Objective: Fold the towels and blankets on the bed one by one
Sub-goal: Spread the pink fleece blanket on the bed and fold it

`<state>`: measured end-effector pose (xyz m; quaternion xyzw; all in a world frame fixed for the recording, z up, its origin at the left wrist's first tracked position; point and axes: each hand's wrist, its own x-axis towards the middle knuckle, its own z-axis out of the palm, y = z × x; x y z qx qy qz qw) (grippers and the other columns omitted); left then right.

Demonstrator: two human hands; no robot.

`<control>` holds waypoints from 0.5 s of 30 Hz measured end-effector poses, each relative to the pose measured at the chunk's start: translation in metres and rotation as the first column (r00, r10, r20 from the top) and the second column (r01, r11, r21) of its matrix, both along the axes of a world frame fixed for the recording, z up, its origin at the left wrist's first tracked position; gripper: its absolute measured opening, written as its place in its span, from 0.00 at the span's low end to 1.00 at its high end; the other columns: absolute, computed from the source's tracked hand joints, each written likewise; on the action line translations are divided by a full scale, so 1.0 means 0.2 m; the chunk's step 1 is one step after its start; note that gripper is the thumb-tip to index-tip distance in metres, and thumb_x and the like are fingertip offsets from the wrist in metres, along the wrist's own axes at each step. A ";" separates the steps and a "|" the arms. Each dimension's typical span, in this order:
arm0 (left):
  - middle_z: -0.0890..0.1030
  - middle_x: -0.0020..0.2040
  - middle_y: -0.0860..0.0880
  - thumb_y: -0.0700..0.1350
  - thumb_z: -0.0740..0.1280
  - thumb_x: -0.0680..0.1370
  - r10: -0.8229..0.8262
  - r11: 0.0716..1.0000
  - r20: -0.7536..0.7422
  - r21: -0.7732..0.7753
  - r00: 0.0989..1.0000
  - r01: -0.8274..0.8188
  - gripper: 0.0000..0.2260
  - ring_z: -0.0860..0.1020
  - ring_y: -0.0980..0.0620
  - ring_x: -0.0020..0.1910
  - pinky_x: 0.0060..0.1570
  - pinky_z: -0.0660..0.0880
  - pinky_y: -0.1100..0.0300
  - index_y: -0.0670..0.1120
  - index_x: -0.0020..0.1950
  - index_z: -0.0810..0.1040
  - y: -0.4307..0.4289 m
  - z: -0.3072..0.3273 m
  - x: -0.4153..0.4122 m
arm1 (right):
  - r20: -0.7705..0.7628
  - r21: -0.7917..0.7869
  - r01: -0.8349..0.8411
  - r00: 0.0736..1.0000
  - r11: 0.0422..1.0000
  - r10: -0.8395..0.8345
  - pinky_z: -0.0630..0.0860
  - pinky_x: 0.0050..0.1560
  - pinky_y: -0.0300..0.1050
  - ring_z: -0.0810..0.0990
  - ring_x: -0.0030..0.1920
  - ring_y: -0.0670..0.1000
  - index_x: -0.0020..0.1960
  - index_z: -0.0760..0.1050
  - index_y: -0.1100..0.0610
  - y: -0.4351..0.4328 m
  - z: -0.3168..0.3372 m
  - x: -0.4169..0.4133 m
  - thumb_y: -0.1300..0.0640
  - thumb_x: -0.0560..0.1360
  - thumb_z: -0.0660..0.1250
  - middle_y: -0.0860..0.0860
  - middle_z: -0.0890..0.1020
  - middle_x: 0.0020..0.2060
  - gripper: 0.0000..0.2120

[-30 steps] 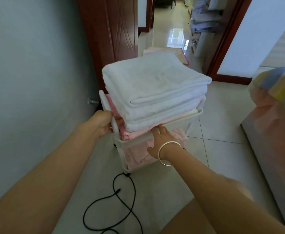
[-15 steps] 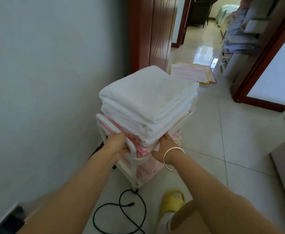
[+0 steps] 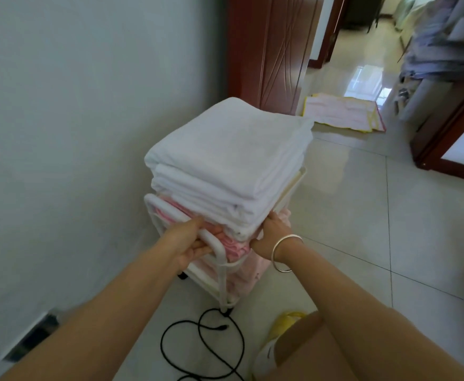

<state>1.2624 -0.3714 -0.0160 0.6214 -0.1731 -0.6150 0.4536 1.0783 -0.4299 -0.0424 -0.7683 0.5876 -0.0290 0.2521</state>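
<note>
A stack of folded white towels [image 3: 230,160] lies on top of a white wheeled cart [image 3: 221,268], with folded pink towels [image 3: 233,244] under it and more pink cloth on the cart's lower shelf. My left hand [image 3: 191,240] grips the cart's white handle bar at its near left corner. My right hand [image 3: 272,232], with a silver bangle on the wrist, holds the cart's near right rim just under the white stack; its fingertips are hidden.
A grey wall runs close along the left. A black cable [image 3: 206,342] loops on the tiled floor before the cart. A pink mat [image 3: 343,112] lies in the doorway beside a red-brown door [image 3: 269,50]. My yellow slipper [image 3: 283,324] is below.
The cart has rolled and turned toward the wall on the left, both hands staying on it. The view swung left, and the bed at the right edge left the frame.
</note>
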 end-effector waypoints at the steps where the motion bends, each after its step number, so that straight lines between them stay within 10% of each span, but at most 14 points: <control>1: 0.85 0.43 0.42 0.41 0.64 0.80 0.008 1.000 -0.013 0.001 1.000 -0.008 0.10 0.85 0.50 0.39 0.31 0.80 0.59 0.37 0.57 0.79 0.02 0.00 0.02 | 0.002 0.002 -0.016 1.000 1.000 0.016 0.62 0.68 0.42 0.64 0.71 0.58 0.73 0.64 0.60 0.01 0.00 0.02 0.55 0.72 0.66 0.57 0.61 0.73 0.31; 15: 0.77 0.48 0.40 0.36 0.69 0.77 0.200 0.975 -0.127 0.121 0.971 -0.185 0.07 0.79 0.42 0.47 0.34 0.80 0.39 0.39 0.53 0.74 0.14 0.09 0.13 | 0.140 -0.011 -0.005 0.990 1.000 0.006 0.57 0.73 0.42 0.56 0.75 0.57 0.78 0.52 0.59 -0.01 -0.08 0.17 0.62 0.70 0.67 0.57 0.53 0.76 0.40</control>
